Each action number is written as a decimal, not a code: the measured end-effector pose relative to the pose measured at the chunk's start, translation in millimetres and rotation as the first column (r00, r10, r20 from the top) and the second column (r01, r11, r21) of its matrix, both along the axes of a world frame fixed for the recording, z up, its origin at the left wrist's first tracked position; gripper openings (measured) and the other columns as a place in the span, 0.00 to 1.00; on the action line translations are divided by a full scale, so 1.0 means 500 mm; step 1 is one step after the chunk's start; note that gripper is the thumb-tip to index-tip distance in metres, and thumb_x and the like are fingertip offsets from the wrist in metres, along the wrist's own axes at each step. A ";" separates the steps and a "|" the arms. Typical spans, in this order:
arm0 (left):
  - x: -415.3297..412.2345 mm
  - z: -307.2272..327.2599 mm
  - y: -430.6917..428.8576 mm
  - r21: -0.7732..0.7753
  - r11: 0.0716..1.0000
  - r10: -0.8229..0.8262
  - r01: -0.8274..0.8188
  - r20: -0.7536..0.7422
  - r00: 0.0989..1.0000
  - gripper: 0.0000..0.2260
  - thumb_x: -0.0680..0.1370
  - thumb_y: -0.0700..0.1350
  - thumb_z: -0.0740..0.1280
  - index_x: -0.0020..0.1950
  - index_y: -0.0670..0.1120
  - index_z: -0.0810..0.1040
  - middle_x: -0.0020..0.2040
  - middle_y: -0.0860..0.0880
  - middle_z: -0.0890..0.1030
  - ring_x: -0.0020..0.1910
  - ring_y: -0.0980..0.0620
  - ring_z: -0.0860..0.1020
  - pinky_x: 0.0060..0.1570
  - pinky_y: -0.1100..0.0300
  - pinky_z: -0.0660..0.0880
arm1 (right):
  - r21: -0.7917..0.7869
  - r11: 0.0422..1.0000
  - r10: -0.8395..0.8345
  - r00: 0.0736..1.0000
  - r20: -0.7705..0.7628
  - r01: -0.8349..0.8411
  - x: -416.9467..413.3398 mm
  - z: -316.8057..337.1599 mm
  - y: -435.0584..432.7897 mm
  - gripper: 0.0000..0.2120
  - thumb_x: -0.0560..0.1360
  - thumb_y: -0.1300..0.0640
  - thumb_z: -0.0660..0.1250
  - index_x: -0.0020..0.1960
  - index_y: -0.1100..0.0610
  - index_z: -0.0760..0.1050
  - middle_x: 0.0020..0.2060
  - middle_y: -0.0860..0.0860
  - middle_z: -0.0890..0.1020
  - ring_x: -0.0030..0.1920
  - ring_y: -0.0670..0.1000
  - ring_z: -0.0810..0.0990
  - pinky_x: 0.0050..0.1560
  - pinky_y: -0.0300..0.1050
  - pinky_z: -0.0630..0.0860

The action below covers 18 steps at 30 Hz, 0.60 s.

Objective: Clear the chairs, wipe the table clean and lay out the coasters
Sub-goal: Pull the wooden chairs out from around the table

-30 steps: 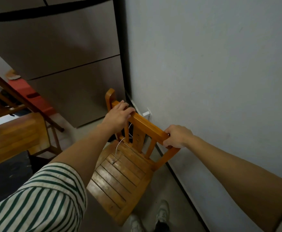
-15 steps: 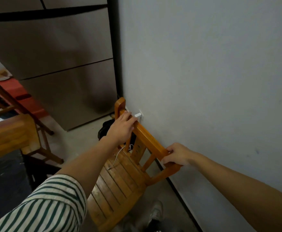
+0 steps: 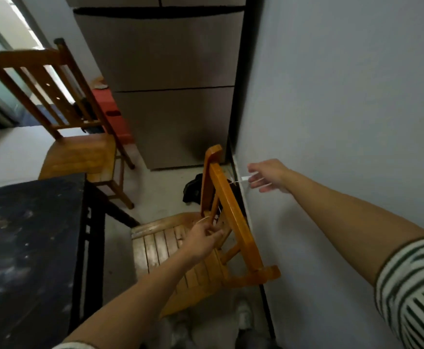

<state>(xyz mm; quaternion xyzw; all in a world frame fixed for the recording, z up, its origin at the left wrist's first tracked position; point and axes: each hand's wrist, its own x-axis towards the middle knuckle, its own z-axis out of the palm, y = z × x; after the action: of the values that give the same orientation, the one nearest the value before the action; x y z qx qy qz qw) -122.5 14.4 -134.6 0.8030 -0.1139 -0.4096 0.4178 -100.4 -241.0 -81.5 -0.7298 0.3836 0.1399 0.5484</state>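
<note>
The left hand (image 3: 202, 239) pinches a thin white cord (image 3: 207, 219) over the chair (image 3: 233, 222) seat, while the right hand's (image 3: 268, 175) spread fingers (image 3: 257, 183) touch a white plug (image 3: 244, 178) beyond its backrest.

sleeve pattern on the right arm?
White with dark stripes; the right sleeve shows in the head view.

Two wooden chairs: near chair (image 3: 233, 222) by the wall, far chair (image 3: 62, 117) at the upper left. One dark table (image 3: 29, 248), lower left. One grey fridge (image 3: 170, 84) with several door panels, exact panel count unclear. One red stool or box (image 3: 112, 114) beside the fridge. One thin white cable (image 3: 221, 212) running over the near chair's back. One white plug (image 3: 244, 178) at the wall. One dark bundle (image 3: 193, 188) on the floor. Two hands: left hand (image 3: 203, 239), right hand (image 3: 268, 176). Two striped sleeves (image 3: 412, 293). Two shoes (image 3: 243, 316), blurred.
</note>
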 end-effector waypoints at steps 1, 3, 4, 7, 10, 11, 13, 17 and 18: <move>-0.018 0.010 -0.006 -0.027 0.999 0.025 -0.027 -0.053 0.998 0.11 0.80 0.51 0.64 0.57 0.47 0.78 0.53 0.47 0.80 0.50 0.51 0.79 0.50 0.56 0.77 | 0.022 0.999 0.050 0.999 -0.010 -0.050 0.025 -0.001 0.008 0.23 0.76 0.44 0.67 0.62 0.60 0.75 0.49 0.56 0.83 0.47 0.55 0.84 0.45 0.49 0.82; -0.048 0.016 -0.019 -0.061 0.997 0.046 -0.054 -0.136 0.990 0.14 0.78 0.55 0.65 0.59 0.48 0.76 0.53 0.48 0.81 0.51 0.52 0.80 0.53 0.55 0.78 | 0.084 0.985 0.151 0.988 -0.028 -0.148 0.070 -0.003 0.028 0.27 0.74 0.40 0.68 0.65 0.57 0.71 0.53 0.56 0.81 0.50 0.55 0.83 0.47 0.50 0.82; -0.064 0.013 -0.026 -0.066 0.995 0.057 -0.070 -0.182 0.982 0.16 0.77 0.57 0.66 0.60 0.49 0.75 0.55 0.49 0.80 0.52 0.52 0.80 0.53 0.55 0.78 | 0.125 0.973 0.200 0.979 -0.038 -0.194 0.088 -0.004 0.038 0.31 0.72 0.39 0.69 0.67 0.56 0.69 0.56 0.57 0.80 0.52 0.57 0.82 0.49 0.51 0.81; -0.103 0.011 -0.052 -0.060 0.990 0.107 -0.130 -0.291 0.951 0.25 0.74 0.57 0.71 0.67 0.51 0.69 0.58 0.51 0.79 0.54 0.51 0.80 0.49 0.59 0.77 | 0.220 0.936 0.293 0.955 -0.054 -0.275 0.124 -0.003 0.057 0.39 0.69 0.38 0.72 0.72 0.55 0.63 0.61 0.59 0.76 0.58 0.62 0.78 0.53 0.57 0.79; -0.128 0.007 -0.076 -0.060 0.981 0.154 -0.185 -0.343 0.927 0.28 0.74 0.50 0.72 0.70 0.49 0.65 0.54 0.54 0.78 0.52 0.54 0.80 0.47 0.62 0.77 | 0.171 0.925 0.354 0.932 -0.073 -0.338 0.142 -0.001 0.071 0.37 0.69 0.41 0.73 0.70 0.57 0.63 0.60 0.59 0.76 0.48 0.58 0.79 0.45 0.54 0.81; -0.133 0.005 -0.083 -0.056 0.979 0.166 -0.198 -0.356 0.920 0.30 0.74 0.49 0.73 0.72 0.48 0.64 0.55 0.53 0.78 0.53 0.53 0.79 0.50 0.60 0.77 | 0.152 0.924 0.366 0.926 -0.087 -0.351 0.145 -0.002 0.073 0.36 0.70 0.42 0.73 0.69 0.58 0.63 0.59 0.59 0.76 0.46 0.57 0.79 0.42 0.52 0.81; -0.139 -0.005 -0.093 -0.040 0.973 0.196 -0.226 -0.367 0.909 0.34 0.72 0.49 0.75 0.73 0.47 0.62 0.60 0.50 0.78 0.58 0.49 0.79 0.59 0.53 0.77 | 0.124 0.919 0.387 0.915 -0.109 -0.374 0.149 -0.011 0.079 0.34 0.70 0.45 0.74 0.68 0.58 0.64 0.57 0.58 0.76 0.45 0.56 0.79 0.38 0.50 0.80; -0.140 -0.019 -0.094 -0.048 0.963 0.228 -0.263 -0.365 0.903 0.38 0.70 0.46 0.76 0.75 0.47 0.60 0.61 0.48 0.77 0.60 0.47 0.78 0.62 0.47 0.76 | 0.061 0.907 0.420 0.898 -0.132 -0.416 0.153 -0.026 0.100 0.26 0.72 0.49 0.73 0.62 0.57 0.64 0.51 0.56 0.76 0.45 0.56 0.79 0.43 0.53 0.80; -0.140 -0.019 -0.091 -0.053 0.960 0.239 -0.275 -0.362 0.901 0.39 0.70 0.46 0.76 0.75 0.48 0.60 0.60 0.49 0.78 0.59 0.47 0.79 0.62 0.47 0.76 | 0.040 0.906 0.423 0.895 -0.141 -0.421 0.154 -0.029 0.108 0.24 0.73 0.50 0.71 0.61 0.57 0.63 0.50 0.57 0.76 0.44 0.57 0.79 0.43 0.53 0.80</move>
<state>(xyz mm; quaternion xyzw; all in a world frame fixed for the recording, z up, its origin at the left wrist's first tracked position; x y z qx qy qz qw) -192.5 -30.9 -143.9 0.7021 0.0486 -0.4812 0.5226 -23.2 -187.1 -95.9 -0.7811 0.2550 0.3102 0.4782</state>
